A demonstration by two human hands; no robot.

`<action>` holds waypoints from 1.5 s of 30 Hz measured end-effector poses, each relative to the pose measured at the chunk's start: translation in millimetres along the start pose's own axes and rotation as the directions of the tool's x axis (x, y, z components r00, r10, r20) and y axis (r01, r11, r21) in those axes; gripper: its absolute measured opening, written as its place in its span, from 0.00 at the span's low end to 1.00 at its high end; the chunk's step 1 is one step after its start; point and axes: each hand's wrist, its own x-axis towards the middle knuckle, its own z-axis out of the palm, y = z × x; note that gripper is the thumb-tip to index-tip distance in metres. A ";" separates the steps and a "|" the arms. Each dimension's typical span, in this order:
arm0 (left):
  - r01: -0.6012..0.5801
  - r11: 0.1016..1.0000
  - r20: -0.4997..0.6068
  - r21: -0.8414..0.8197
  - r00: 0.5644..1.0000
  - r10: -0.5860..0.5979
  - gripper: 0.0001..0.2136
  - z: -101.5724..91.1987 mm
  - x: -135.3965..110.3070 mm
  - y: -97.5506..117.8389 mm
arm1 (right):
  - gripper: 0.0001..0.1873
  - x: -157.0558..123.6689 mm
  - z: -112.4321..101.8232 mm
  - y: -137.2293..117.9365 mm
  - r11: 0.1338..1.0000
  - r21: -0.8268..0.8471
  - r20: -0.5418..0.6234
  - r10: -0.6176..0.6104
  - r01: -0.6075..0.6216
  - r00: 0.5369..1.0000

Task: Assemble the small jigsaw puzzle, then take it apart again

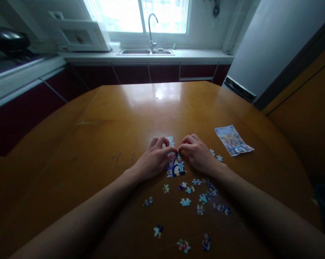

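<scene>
A partly joined jigsaw puzzle lies on the wooden table, with a blue and white cartoon face at its near end. My left hand rests over the puzzle's left side, fingers bent and thumb tip at its right edge. From the right, my right hand meets it there, thumb and forefinger pinched together at the edge. Whatever sits between those fingertips is too small and covered to make out. Loose puzzle pieces are scattered nearer to me, several in a cluster by my right forearm.
A creased picture sheet lies on the table to the right. Past the far table edge are a counter with a sink and a white microwave. A grey fridge stands at the right.
</scene>
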 end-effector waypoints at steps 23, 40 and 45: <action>0.025 0.997 -0.038 -0.075 0.999 -0.028 0.21 0.6 1.8 -0.6 | 0.09 -44.1 -94.2 -34.7 0.955 0.172 -0.395 0.292 -0.242 0.871; 0.022 0.997 -0.095 -0.077 0.995 -0.029 0.18 3.4 2.5 -1.3 | 0.07 -80.4 -34.7 -97.6 0.926 0.301 0.476 -0.354 0.229 0.805; 0.023 0.997 -0.093 -0.073 0.995 -0.029 0.18 2.9 2.6 0.3 | 0.07 -81.3 -30.9 -98.4 0.926 0.302 0.516 -0.359 0.227 0.777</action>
